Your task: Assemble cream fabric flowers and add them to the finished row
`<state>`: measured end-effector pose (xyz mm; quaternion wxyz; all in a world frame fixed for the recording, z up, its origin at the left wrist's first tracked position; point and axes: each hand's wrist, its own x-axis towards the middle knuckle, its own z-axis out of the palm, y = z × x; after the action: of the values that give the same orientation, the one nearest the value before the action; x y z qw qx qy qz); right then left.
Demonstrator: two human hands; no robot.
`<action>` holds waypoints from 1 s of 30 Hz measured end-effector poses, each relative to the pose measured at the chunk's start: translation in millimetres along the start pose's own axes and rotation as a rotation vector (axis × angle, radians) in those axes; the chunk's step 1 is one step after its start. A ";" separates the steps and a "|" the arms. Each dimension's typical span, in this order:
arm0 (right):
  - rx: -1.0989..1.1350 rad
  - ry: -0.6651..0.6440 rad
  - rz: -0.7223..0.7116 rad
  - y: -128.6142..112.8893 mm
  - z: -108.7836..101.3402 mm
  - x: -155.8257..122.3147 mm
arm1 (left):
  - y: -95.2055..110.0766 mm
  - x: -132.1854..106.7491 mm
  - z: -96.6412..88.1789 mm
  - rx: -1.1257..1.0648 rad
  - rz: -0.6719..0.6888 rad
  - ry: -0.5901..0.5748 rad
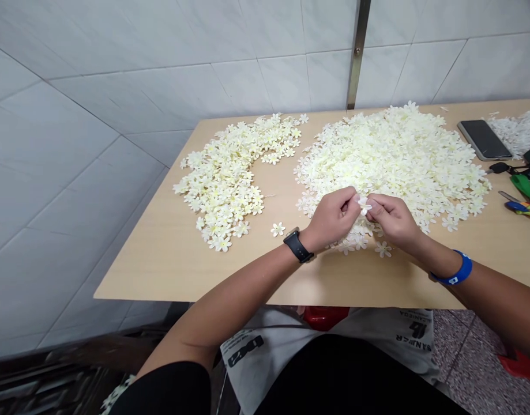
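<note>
My left hand (334,218) and my right hand (395,222) meet over the front edge of a large heap of pale artificial flowers (390,150). Between their fingertips is one small white artificial flower (364,206), pinched from both sides. The fingers of both hands are curled in, hiding part of the flower. To the left lies a second, curved heap of cream-yellow flowers (225,178). A single loose flower (277,229) rests on the board near my left wrist.
A phone (485,139) lies at the right back of the wooden tabletop (161,271). Beside it are small white pieces (519,129), a black cable, and scissors (522,206) with coloured handles. A tiled wall (282,80) with a metal strip (357,57) stands behind.
</note>
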<state>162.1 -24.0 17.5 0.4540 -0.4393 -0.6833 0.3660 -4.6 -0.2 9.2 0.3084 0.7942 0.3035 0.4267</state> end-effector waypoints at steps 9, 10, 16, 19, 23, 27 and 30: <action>-0.065 0.040 -0.045 -4.7 5.8 -4.7 | 7.8 -1.2 -2.1 -0.034 0.031 0.031; -0.071 0.043 -0.045 -4.5 5.8 -5.0 | 7.5 -1.1 -2.1 -0.034 0.037 0.024; -0.097 0.070 -0.033 -4.1 4.3 -5.6 | 2.3 0.3 -1.9 -0.039 0.006 0.016; -0.104 0.088 -0.039 -2.1 2.9 -3.9 | 0.2 0.3 -3.3 -0.068 0.024 -0.013; -0.005 0.148 0.024 4.1 0.3 -0.2 | -8.8 2.5 -3.7 -0.202 -0.051 0.001; 0.169 0.159 0.111 6.7 0.4 0.9 | -19.5 4.4 -1.6 -0.366 -0.149 0.069; 0.240 0.131 0.160 5.3 1.4 0.4 | -20.6 3.8 -0.6 -0.337 -0.073 0.092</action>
<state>162.1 -21.9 12.3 0.5163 -0.4580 -0.5663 0.4505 -7.9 15.7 -4.0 0.4383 0.6993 0.2703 0.4959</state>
